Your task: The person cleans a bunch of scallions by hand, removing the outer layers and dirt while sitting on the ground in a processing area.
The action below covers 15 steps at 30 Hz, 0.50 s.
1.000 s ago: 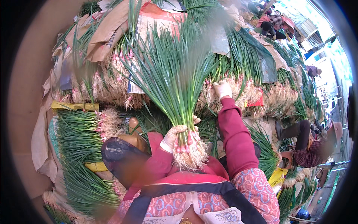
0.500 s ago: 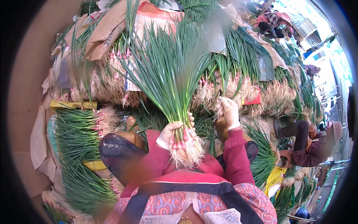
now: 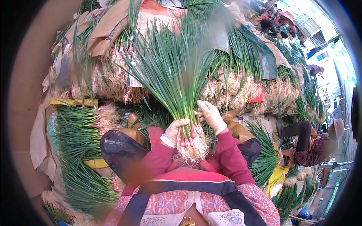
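Observation:
A fanned bunch of spring onions [image 3: 181,81] stands upright in front of me, its green leaves pointing away and its pink bulbs and pale roots toward my lap. My gloved left hand [image 3: 175,132] is closed round the stems just above the bulbs. On the other side, my gloved right hand [image 3: 208,115] reaches the bunch, fingers bent and pinching at the outer stems. Whether a single leaf lies between those fingertips is too small to tell.
More spring onions [image 3: 81,139] lie stacked at my left. Beyond my knees, a long row of roots and bulbs [image 3: 233,88] is partly covered by brown sacking [image 3: 109,28]. Another bundle [image 3: 260,147] lies to the right, near a seated person [image 3: 313,147] in a hat.
My right hand has come in from the right, where it was held apart in the air, to the bunch's stems. The bunch in my left hand has shifted slightly right.

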### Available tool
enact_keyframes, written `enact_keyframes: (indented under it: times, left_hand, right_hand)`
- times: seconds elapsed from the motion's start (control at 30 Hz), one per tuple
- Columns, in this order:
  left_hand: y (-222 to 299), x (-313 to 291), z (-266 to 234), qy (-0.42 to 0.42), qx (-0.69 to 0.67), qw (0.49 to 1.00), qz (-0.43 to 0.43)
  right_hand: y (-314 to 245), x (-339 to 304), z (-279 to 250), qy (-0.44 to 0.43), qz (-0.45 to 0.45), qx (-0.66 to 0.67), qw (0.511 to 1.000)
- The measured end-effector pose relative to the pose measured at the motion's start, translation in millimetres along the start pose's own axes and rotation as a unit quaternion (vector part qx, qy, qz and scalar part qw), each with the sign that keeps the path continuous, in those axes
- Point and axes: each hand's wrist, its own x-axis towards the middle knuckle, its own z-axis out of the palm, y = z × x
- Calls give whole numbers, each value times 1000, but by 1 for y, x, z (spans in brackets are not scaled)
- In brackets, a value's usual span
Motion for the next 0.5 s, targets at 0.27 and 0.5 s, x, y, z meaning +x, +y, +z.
enact_keyframes:
  times: [0.27,0.5]
  left_hand:
    - [-1,-5,7,77,6,996,36]
    - [10,-10,-6,41,46,997,-39]
  right_hand:
    - [15,-2,22,106,-17,199,974]
    - [-26,-46,27,126,-123,160,971]
